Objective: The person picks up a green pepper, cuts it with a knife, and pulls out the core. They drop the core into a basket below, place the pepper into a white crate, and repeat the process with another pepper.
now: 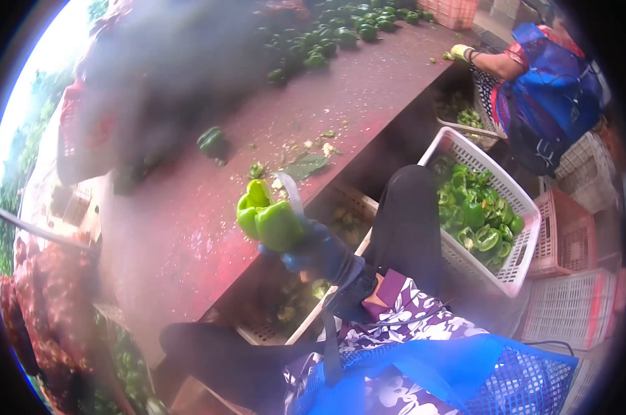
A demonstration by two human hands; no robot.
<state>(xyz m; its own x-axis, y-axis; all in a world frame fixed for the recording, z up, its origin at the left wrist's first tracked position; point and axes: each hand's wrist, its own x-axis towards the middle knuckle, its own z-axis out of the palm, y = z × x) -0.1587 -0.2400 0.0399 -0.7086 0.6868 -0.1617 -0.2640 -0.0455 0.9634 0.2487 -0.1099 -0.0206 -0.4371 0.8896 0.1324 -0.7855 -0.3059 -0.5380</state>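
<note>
Reddish tabletop (178,238), littered with pale scraps; dark green peppers (337,36) heaped at its far end, partly lost in haze. Blue-gloved hand (314,245) at near edge, fingers wrapped about a bright green pepper (280,227), opened at the top, held over the tabletop. Pale blade (291,192) stands up just behind it. Left or right, cannot tell; second hand not made out. Lone dark pepper (213,142) beyond. White crate (532,225) of cut peppers beside the knee. Another person (558,90) farther off, yellow-gloved hand (459,52) at tabletop edge.
</note>
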